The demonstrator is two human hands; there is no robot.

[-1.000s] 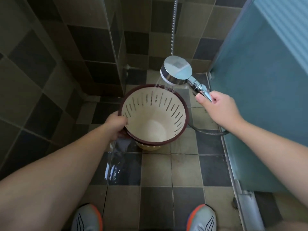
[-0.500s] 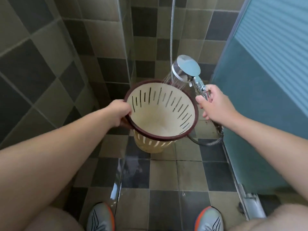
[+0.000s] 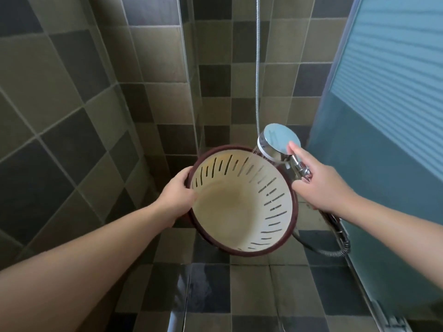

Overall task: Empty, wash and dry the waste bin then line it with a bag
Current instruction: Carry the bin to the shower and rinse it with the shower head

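Head view: checkered wet floor tiles (image 3: 249, 298)

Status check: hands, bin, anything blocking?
Left hand grips rim of cream slotted plastic bin with maroon rim, tilted, held up. Right hand holds chrome shower head, spraying into bin. Nothing blocking.

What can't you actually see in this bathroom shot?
- Spray face of the shower head: turned away in the head view.
- Left hand fingers: behind the waste bin rim.
- Bin's outside: hidden by its own opening.
- Hose top: cut off by the frame.
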